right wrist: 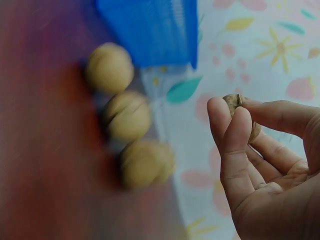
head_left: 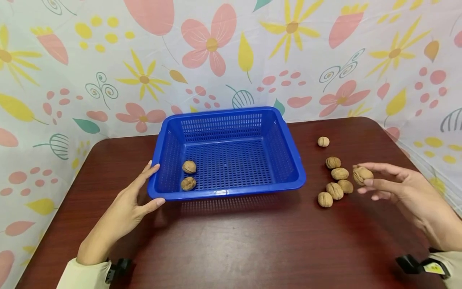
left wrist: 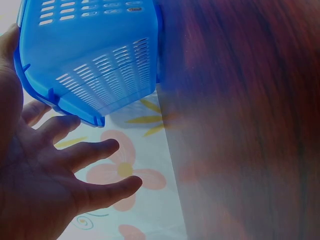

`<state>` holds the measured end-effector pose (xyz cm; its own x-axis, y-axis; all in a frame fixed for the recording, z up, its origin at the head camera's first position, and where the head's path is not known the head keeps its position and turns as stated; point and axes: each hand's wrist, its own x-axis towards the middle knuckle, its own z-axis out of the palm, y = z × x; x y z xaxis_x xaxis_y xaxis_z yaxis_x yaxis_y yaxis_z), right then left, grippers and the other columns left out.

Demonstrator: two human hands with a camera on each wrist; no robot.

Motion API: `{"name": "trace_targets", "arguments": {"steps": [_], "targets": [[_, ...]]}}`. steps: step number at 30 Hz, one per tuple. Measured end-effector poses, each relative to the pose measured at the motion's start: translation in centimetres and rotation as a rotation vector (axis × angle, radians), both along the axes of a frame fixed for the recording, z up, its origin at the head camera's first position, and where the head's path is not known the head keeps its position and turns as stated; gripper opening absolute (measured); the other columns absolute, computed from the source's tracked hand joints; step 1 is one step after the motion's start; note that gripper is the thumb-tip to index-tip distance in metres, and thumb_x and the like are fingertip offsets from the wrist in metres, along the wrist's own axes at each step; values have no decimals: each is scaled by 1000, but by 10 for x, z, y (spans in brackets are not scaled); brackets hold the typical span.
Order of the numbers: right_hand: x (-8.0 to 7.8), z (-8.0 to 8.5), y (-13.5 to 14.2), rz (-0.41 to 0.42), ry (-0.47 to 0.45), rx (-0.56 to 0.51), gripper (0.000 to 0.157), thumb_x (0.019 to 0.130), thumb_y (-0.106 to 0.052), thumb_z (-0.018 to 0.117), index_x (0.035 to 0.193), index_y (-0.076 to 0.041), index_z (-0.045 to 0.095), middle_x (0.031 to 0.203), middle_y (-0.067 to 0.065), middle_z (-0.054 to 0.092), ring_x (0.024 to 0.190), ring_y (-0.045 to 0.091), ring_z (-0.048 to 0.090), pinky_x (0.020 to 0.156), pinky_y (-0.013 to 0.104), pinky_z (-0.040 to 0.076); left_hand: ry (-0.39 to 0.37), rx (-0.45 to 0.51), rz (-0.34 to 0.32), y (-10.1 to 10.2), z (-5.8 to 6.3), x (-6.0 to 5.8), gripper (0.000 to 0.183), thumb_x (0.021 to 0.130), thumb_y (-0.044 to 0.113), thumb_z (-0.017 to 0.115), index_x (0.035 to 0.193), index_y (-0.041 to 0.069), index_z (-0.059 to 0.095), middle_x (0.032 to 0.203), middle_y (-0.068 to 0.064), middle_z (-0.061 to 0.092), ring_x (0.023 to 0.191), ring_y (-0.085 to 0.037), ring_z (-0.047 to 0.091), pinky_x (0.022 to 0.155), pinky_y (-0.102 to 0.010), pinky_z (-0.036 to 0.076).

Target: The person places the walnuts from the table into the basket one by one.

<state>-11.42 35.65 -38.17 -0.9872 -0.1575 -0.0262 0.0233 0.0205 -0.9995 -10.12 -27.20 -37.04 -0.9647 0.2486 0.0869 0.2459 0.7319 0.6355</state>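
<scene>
Patterned cloth (head_left: 249, 92) hangs behind the worktop (head_left: 231, 241). My right hand (head_left: 415, 192) pinches a walnut (head_left: 362, 176) beside six loose ones (head_left: 335, 191); my left hand (head_left: 126, 204) grips the blue basket (head_left: 231, 192), two walnuts (head_left: 189, 167) inside. Only the left wrist view shows two fingers (left wrist: 95, 151) spread off the rim.

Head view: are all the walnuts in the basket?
No: only two walnuts lie in the basket; six more lie on the table and the right hand pinches another.
</scene>
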Motion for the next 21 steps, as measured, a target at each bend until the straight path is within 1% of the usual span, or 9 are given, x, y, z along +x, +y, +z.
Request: {"name": "trace_targets", "arguments": {"steps": [3, 7, 10, 11, 13, 15, 17, 20, 21], "targets": [[-11, 19, -15, 43, 46, -21, 45, 103, 14, 51, 135, -12, 70, 124, -8, 77, 89, 18, 79, 66, 28, 59, -5, -3, 4, 0, 0, 0, 84, 98, 34, 75, 167, 29, 28, 177, -10, 15, 157, -51, 25, 113, -77, 31], [-27, 46, -42, 68, 109, 25, 41, 102, 13, 53, 133, -8, 70, 117, -2, 79, 87, 19, 79, 68, 28, 60, -8, -4, 4, 0, 1, -1, 84, 98, 34, 75, 167, 30, 27, 177, -10, 14, 156, -51, 25, 113, -77, 31], [-39, 68, -65, 89, 134, 78, 38, 100, 11, 58, 133, -5, 69, 111, 2, 79, 85, 20, 79, 67, 29, 60, -10, -7, 3, 0, 1, -1, 83, 99, 34, 74, 167, 30, 27, 177, -10, 14, 156, -52, 25, 113, -77, 31], [-42, 74, -73, 107, 141, 92, 38, 100, 10, 59, 133, -4, 69, 112, 3, 79, 86, 20, 79, 68, 29, 60, -11, -6, 3, 0, 1, -1, 83, 99, 34, 74, 167, 30, 27, 177, -10, 14, 156, -52, 25, 113, -77, 31], [-51, 86, -89, 145, 136, 104, 37, 99, 8, 62, 134, -4, 68, 116, 4, 79, 87, 21, 79, 69, 30, 61, -11, -8, 4, 0, 1, -1, 83, 99, 34, 74, 167, 30, 27, 177, -9, 14, 156, -52, 25, 113, -77, 31], [-58, 96, -106, 164, 112, 141, 37, 99, 4, 65, 134, -7, 69, 119, 2, 78, 89, 21, 78, 70, 32, 62, -12, -10, 6, 1, 1, -1, 83, 99, 34, 74, 167, 30, 27, 177, -9, 14, 156, -52, 26, 113, -76, 31], [-65, 103, -122, 185, 78, 179, 36, 100, -3, 67, 135, -11, 70, 122, 0, 77, 93, 21, 78, 74, 32, 62, -14, -12, 8, 1, 1, 0, 83, 99, 35, 74, 167, 30, 27, 177, -10, 14, 156, -52, 26, 113, -76, 32], [-79, 111, -146, 235, 49, 199, 35, 101, -7, 68, 135, -14, 70, 122, -1, 77, 95, 21, 77, 77, 32, 63, -17, -15, 12, 0, 1, 0, 84, 99, 35, 74, 167, 31, 26, 177, -10, 14, 155, -53, 26, 113, -77, 32], [-83, 113, -153, 255, 44, 191, 34, 101, -7, 67, 134, -13, 70, 122, -1, 76, 95, 21, 77, 78, 32, 62, -17, -16, 12, 0, 1, 0, 84, 99, 35, 74, 167, 31, 26, 177, -10, 14, 155, -53, 26, 113, -77, 32]]}}
